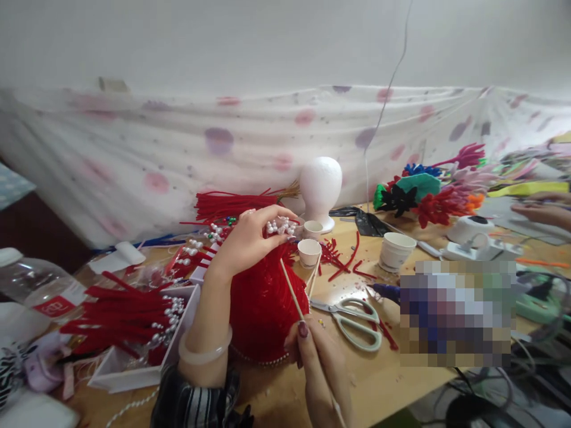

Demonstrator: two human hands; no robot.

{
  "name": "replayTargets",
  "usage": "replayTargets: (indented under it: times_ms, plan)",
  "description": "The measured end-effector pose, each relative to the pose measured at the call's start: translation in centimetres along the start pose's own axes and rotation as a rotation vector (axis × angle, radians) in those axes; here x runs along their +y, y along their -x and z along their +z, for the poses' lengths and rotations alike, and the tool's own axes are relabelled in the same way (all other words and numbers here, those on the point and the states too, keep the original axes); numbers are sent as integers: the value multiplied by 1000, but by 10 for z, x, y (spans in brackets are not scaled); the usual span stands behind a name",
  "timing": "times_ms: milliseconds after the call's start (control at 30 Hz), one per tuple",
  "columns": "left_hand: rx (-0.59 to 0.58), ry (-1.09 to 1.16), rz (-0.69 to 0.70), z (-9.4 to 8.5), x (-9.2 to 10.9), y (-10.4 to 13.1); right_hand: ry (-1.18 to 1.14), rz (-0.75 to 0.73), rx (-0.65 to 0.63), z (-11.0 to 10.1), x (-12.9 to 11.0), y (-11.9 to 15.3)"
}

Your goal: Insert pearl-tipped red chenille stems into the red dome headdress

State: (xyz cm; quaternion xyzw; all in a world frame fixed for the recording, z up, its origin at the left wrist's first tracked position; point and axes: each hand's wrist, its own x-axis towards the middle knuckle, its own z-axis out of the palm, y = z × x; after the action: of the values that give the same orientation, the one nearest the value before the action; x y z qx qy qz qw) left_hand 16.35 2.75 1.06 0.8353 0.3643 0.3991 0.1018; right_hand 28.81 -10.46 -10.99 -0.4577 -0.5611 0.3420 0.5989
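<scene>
On the table point(379, 383), the red piece point(256, 315) looks soft and light, best held by its beaded rim point(263, 364), while the left hand point(256, 238) pinches white pearls point(281, 225) and the right hand point(319, 365) a stick point(291, 290).

My left hand point(252, 236) arches forward, thumb point(277, 240) and fingers point(273, 211) curved; my right hand point(320, 364) pinches lower, its hidden fingers probably folded.

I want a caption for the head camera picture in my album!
Left hand curled around white beads, right hand holding a thin stick by a fuzzy red piece.
</scene>
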Motion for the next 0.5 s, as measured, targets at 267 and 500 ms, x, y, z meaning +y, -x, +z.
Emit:
replayTargets:
  times_ms: [267,500]
  plan:
    - [-122,-297,-77,1,5,3,51,-106,87,-33,9,-31]
    - [-153,-445,-106,7,10,7,59,-167,-88,-37,32,-132]
